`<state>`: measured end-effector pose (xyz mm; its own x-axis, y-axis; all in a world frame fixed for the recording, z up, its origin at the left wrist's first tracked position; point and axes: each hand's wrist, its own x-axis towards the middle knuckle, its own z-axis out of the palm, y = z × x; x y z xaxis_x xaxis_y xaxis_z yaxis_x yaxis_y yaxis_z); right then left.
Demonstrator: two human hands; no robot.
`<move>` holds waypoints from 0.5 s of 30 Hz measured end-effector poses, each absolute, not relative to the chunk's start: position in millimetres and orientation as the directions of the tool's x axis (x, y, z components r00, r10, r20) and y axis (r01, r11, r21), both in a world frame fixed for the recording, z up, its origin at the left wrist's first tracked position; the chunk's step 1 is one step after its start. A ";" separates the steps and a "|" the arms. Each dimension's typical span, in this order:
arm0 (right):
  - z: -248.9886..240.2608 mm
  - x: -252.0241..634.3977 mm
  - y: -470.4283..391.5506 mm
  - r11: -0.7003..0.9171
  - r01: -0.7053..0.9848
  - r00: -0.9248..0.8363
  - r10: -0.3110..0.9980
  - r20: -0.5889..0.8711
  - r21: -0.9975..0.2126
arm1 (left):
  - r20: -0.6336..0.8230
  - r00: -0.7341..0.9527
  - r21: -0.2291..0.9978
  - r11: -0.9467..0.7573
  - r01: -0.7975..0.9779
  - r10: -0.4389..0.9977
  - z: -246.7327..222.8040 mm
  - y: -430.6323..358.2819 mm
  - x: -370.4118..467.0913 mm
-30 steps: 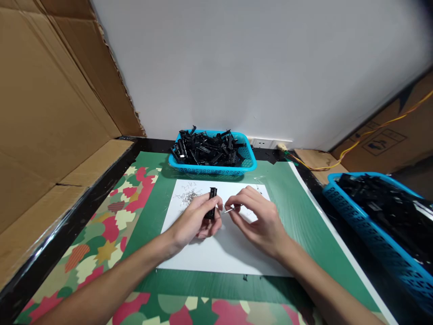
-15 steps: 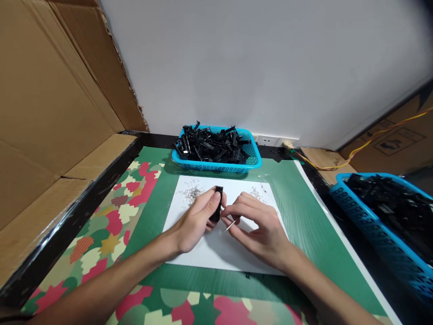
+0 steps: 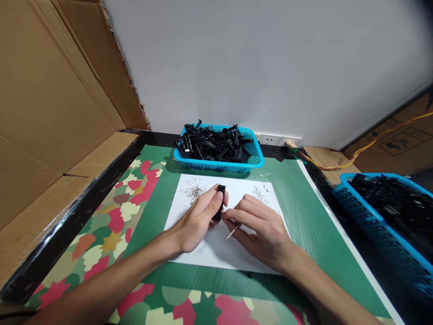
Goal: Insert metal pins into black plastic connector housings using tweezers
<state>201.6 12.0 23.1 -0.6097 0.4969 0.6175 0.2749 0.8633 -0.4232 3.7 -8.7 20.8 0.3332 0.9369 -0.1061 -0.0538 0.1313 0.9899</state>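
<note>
My left hand (image 3: 198,221) is closed round a slim black plastic part (image 3: 221,209), held nearly upright with the thumb on its face. Close on its right is my right hand (image 3: 264,225), fingertips pinched against the part's lower side. A thin silvery metal rod (image 3: 232,232) sticks out from the right fingers, slanting down to the left. Whatever lies between those fingertips at the part is too small to make out. Both hands are above a white sheet (image 3: 203,250). On the sheet are a heap of small thin wire pieces (image 3: 195,193) and a smaller wire cluster (image 3: 260,194).
A blue basket (image 3: 219,166) full of black plastic parts stands at the back by the wall. Another blue basket (image 3: 375,230) of black parts is at the right. Cardboard (image 3: 61,90) walls the left side. Yellow and red cables (image 3: 355,155) run from a socket strip (image 3: 270,139).
The metal rod has swung a little, its free end now lower. Both hands stay at the black part, and the whole view has shifted slightly.
</note>
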 end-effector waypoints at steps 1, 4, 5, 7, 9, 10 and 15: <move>23.2 201.6 11.9 0.860 0.274 -0.609 0.501 0.614 -0.430 | -0.101 0.335 0.991 0.126 -0.053 0.937 20.6 -8.7 3.8; 22.4 202.3 12.2 0.844 0.266 -0.621 0.519 0.588 -0.465 | -0.094 0.336 0.992 0.117 -0.048 0.937 21.0 -8.9 3.4; 22.0 202.7 12.4 0.843 0.265 -0.625 0.520 0.583 -0.468 | -0.096 0.335 0.992 0.117 -0.044 0.937 21.5 -9.1 3.0; 21.1 203.5 12.8 0.851 0.267 -0.632 0.509 0.585 -0.452 | -0.097 0.330 0.993 0.113 -0.031 0.939 22.8 -9.3 2.3; 20.3 204.2 13.1 0.866 0.271 -0.639 0.488 0.594 -0.419 | -0.083 0.326 0.996 0.092 -0.011 0.942 24.0 -9.4 2.0; 19.9 204.6 13.3 0.872 0.276 -0.644 0.480 0.595 -0.405 | -0.073 0.327 0.997 0.077 0.001 0.942 24.3 -9.3 2.1; 18.8 206.5 14.4 0.884 0.289 -0.678 0.460 0.573 -0.368 | -0.029 0.305 0.997 0.006 0.074 0.952 23.1 -8.8 3.5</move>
<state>206.5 14.4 18.8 -0.6784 0.4602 0.5727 0.2887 0.8838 -0.3682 3.5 -8.8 23.1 0.3047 0.9520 -0.0288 0.0741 0.0064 0.9972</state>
